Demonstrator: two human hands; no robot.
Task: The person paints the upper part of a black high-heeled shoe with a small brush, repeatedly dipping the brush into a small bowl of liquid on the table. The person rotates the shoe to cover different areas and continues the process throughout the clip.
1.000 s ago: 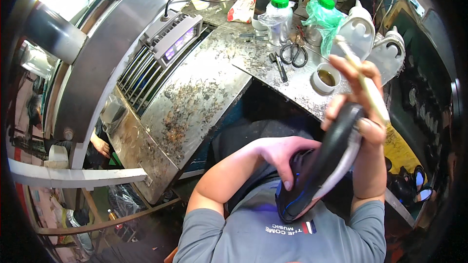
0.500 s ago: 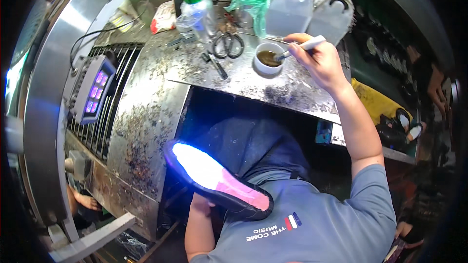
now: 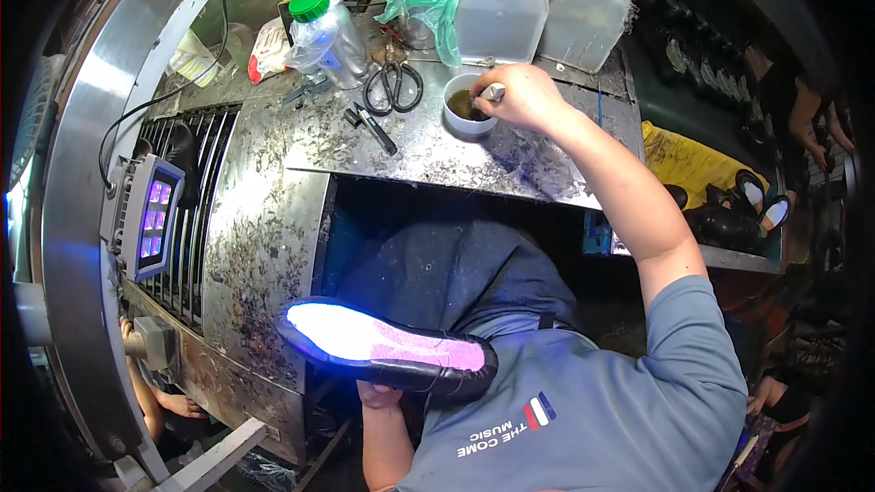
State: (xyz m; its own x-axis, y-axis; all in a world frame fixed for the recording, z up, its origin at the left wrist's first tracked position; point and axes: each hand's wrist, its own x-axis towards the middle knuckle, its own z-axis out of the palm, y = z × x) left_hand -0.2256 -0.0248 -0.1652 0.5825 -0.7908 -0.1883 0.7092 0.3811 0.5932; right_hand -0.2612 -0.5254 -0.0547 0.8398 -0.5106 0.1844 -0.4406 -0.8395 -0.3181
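Observation:
A black shoe (image 3: pixel 447 381) is held sole up in front of my body. Its bare underside (image 3: pixel 419 346) glows bluish white at the toe and looks pink toward the heel. My left hand (image 3: pixel 378 394) grips it from below, its fingers mostly hidden behind the shoe. Over the bench, my right hand (image 3: pixel 527 98) is closed on a pale-handled brush (image 3: pixel 493 91). The brush's tip is down in a white cup (image 3: pixel 470 128) of brownish liquid and cannot be seen clearly.
Scissors (image 3: pixel 394 88), a black marker (image 3: pixel 376 132) and green-capped jars (image 3: pixel 330 36) stand or lie near the cup. A lit purple lamp (image 3: pixel 153 219) faces the bench from the left, beside a roller rack (image 3: pixel 178 264). Black shoes (image 3: pixel 729 223) lie by yellow cloth (image 3: pixel 684 159); other people's hands show at both sides.
My right hand has come lower over the cup, and the brush has tipped more upright into it. The shoe has turned more level, toe swinging toward me. The whole view has shifted slightly.

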